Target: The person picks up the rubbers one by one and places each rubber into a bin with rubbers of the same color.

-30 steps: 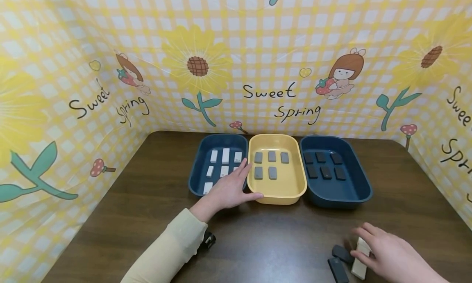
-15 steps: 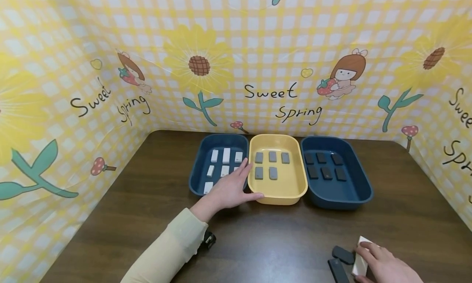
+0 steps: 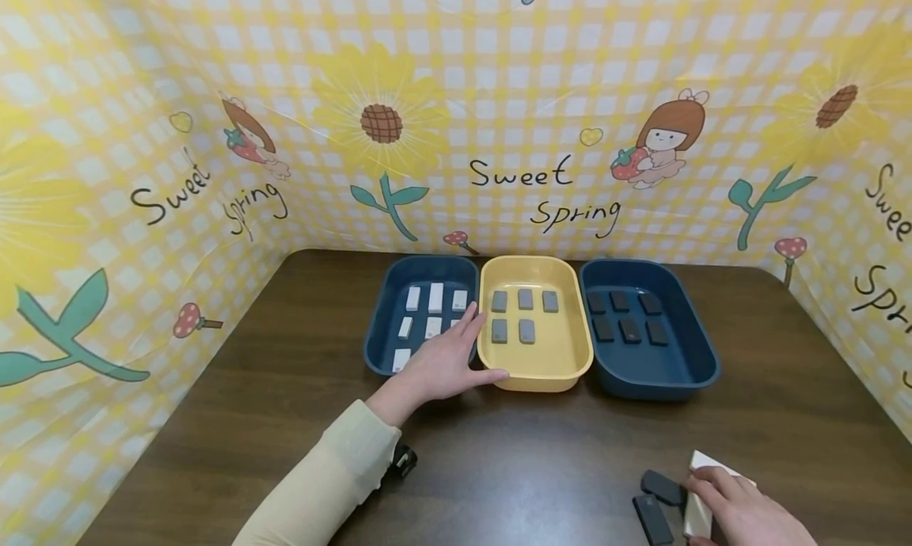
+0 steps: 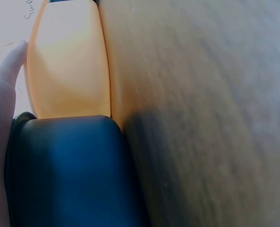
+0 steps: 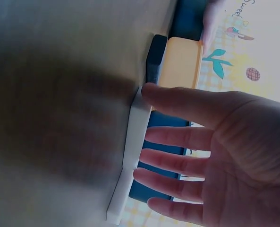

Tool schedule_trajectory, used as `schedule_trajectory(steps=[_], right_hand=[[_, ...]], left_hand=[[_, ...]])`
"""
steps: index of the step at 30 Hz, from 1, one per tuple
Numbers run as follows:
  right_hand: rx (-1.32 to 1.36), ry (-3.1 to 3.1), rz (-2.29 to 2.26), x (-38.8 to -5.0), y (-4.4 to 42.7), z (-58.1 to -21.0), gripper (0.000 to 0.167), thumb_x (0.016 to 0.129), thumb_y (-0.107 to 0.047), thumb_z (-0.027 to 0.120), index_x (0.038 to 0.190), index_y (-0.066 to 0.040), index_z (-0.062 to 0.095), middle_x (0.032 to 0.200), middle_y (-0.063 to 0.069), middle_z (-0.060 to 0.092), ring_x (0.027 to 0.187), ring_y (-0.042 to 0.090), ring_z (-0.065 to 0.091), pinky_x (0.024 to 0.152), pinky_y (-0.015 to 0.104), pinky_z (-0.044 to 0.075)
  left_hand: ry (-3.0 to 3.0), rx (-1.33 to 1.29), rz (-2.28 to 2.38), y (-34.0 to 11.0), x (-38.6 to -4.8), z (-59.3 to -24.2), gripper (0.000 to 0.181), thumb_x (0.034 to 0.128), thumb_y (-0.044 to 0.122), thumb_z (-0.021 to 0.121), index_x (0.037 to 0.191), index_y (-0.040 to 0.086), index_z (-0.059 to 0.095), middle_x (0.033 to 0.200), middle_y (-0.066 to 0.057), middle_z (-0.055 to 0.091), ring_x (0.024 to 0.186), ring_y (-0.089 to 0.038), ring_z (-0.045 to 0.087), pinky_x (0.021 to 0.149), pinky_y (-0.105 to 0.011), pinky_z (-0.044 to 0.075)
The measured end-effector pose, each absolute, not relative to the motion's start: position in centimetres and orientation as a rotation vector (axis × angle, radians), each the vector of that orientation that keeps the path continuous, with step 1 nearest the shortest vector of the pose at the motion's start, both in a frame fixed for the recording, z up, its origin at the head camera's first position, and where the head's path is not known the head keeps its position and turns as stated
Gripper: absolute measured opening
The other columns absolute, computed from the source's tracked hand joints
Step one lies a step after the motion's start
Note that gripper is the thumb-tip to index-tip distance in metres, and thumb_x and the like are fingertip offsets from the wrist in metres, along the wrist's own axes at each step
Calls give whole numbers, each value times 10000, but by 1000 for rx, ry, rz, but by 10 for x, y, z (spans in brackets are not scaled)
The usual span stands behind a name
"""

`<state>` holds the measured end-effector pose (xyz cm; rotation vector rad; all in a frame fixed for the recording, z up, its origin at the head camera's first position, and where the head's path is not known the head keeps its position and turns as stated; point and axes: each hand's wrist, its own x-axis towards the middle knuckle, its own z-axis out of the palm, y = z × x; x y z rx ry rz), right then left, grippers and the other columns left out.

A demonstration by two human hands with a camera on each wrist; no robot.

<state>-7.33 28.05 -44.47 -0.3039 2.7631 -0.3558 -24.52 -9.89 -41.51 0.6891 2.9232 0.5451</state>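
In the head view my left hand point(image 3: 442, 364) lies with spread fingers over the neighbouring rims of the left blue tray point(image 3: 376, 324) and the yellow tray point(image 3: 545, 368). At lower right, my right hand point(image 3: 755, 510) touches a long white block point(image 3: 697, 517) with its thumb and fingertips. A second white block point(image 3: 716, 462) lies at an angle to it, partly under that hand. Seen from the right wrist, the thumb and fingers stay fairly straight and apart along the white blocks point(image 5: 137, 127). Two dark blocks point(image 3: 651, 518) lie just left of them on the table.
White blocks point(image 3: 413, 298) stand in rows in the left tray, some hidden by my left hand. Grey blocks point(image 3: 526, 331) sit in the yellow tray and several black ones point(image 3: 629, 330) in the right blue tray point(image 3: 684, 376). A patterned cloth point(image 3: 541, 119) hangs behind the brown table point(image 3: 285, 388).
My right hand has come down farther onto the white blocks. One of them has swung to the right, so two show at an angle. The left hand stays where it was.
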Motion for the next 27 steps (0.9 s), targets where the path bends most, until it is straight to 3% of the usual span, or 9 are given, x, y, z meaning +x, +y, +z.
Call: schedule_trajectory(steps=[10, 27], right_hand=[[-312, 2778, -316, -74, 282, -440, 589, 696, -370, 847, 1191, -156, 609, 1175, 12, 541, 984, 221, 541, 696, 385, 509], [-229, 2662, -382, -82, 279, -433, 659, 665, -372, 879, 1216, -148, 595, 1161, 40, 550, 936, 235, 524, 778, 498, 510]], left_hand=[[2919, 682, 545, -99, -246, -415, 1053, 787, 754, 564, 1561, 141, 196, 1615, -34, 91, 1407, -247, 299, 1044, -453, 372], [2926, 684, 520, -99, -245, -412, 1073, 772, 794, 527, 1561, 148, 194, 1615, -36, 94, 1406, -243, 302, 1043, -444, 376]])
